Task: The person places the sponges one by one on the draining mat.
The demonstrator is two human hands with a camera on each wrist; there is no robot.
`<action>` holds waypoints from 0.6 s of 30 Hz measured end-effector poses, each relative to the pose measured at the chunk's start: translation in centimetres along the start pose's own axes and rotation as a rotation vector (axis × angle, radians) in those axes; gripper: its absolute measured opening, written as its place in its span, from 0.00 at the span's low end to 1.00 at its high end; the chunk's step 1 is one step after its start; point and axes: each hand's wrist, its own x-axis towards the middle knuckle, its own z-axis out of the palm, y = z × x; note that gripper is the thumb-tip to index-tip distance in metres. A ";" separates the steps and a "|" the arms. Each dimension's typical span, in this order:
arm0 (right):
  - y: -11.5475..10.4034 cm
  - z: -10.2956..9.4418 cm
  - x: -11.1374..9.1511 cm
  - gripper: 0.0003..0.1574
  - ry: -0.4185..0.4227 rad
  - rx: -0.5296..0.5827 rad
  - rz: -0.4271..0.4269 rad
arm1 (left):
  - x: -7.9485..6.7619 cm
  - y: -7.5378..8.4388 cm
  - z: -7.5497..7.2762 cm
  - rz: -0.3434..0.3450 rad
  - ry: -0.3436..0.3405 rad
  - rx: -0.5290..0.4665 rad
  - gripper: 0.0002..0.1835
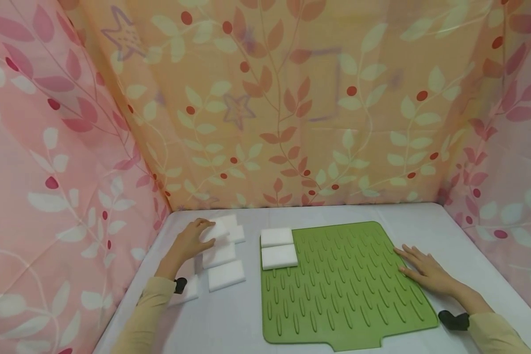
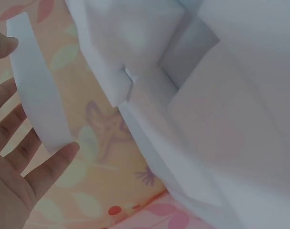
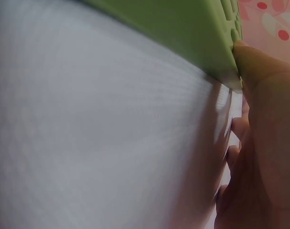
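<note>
My left hand [image 1: 189, 244] grips a white sponge block [image 2: 39, 86] between thumb and fingertips, over the other blocks at the table's left. In the left wrist view the held block is seen along its narrow side. My right hand [image 1: 430, 273] rests at the right edge of a green ribbed mat [image 1: 340, 295], fingers extended. Its thumb [image 3: 259, 64] touches the mat's rim, and the other fingers lie on the white table surface. Two white sponge blocks sit on the mat's far left corner, the nearer one [image 1: 280, 257] right against the farther one [image 1: 276, 237].
Several more white blocks lie loosely left of the mat, among them a near one [image 1: 226, 276] and one [image 1: 188, 290] partly behind my left wrist. A white cloth covers the table [image 1: 230, 324]. Flowered fabric walls [image 1: 292, 98] stand around its back and sides.
</note>
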 end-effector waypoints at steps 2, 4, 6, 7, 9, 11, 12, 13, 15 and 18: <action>-0.1 0.0 0.0 0.35 0.004 -0.002 -0.001 | -0.1 0.4 -0.1 0.003 0.002 -0.002 0.28; -0.1 0.0 0.0 0.35 0.008 -0.001 -0.004 | -0.2 0.8 -0.2 0.008 0.003 -0.002 0.28; -0.1 0.0 0.0 0.35 0.013 -0.002 -0.007 | -0.3 1.2 -0.2 0.017 0.006 0.001 0.28; -0.1 0.0 0.0 0.35 0.013 -0.003 -0.007 | -0.4 1.3 -0.1 0.023 0.011 0.002 0.27; -0.1 0.0 0.0 0.35 0.011 -0.001 -0.006 | -0.5 1.7 0.0 0.048 0.029 0.005 0.27; -0.1 0.0 0.0 0.35 0.010 -0.002 -0.004 | -0.7 2.1 0.1 0.072 0.048 0.012 0.27; -0.1 0.0 0.0 0.35 0.008 -0.002 -0.003 | -0.8 2.2 0.2 0.085 0.057 0.015 0.27; -0.1 0.0 0.1 0.35 0.008 -0.002 -0.003 | -0.9 2.4 0.2 0.096 0.064 0.016 0.27; -0.1 0.0 0.1 0.35 0.008 -0.001 -0.005 | -1.0 2.9 0.3 0.112 0.076 0.021 0.27; -0.1 0.1 0.1 0.35 0.012 -0.002 -0.011 | -1.3 3.6 0.6 0.144 0.095 0.027 0.27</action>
